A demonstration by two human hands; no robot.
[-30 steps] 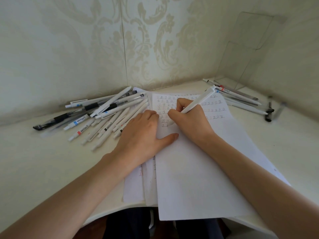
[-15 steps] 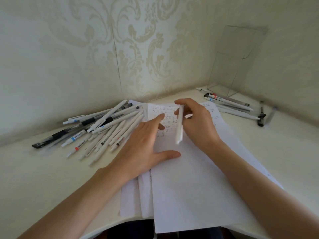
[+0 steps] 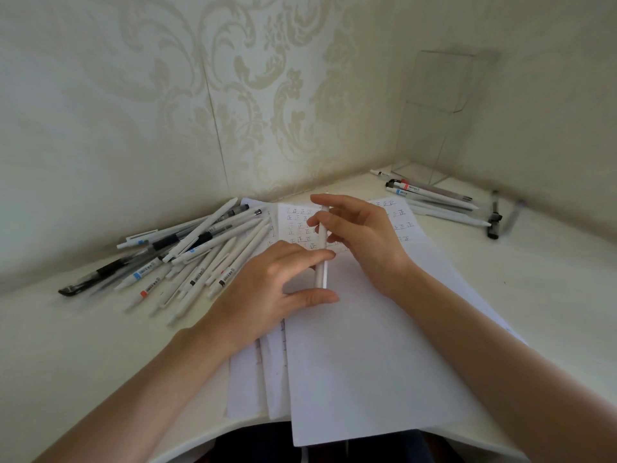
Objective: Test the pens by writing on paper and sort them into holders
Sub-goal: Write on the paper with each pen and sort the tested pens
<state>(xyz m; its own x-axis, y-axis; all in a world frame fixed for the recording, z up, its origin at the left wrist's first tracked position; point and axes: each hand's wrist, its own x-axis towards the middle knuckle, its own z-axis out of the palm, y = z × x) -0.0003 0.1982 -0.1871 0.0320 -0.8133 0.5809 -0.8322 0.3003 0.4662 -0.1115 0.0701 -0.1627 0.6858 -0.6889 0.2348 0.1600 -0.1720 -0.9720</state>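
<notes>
A: Setting?
B: Indoor desk corner. Reads as a room in a home; a small office can't be ruled out.
A: Grounds?
B: Cream wallpaper with a pale scroll-and-flower pattern on both walls, seam visible on the left one. White table set into the corner, front edge curved.
A: On the table?
B: Writing things. Heap of pens at left, smaller group of pens at right. Loose paper with rows of handwritten characters. Clear plastic holder standing upright in the corner.
A: Light?
B: Soft, even, greenish cast.
</notes>
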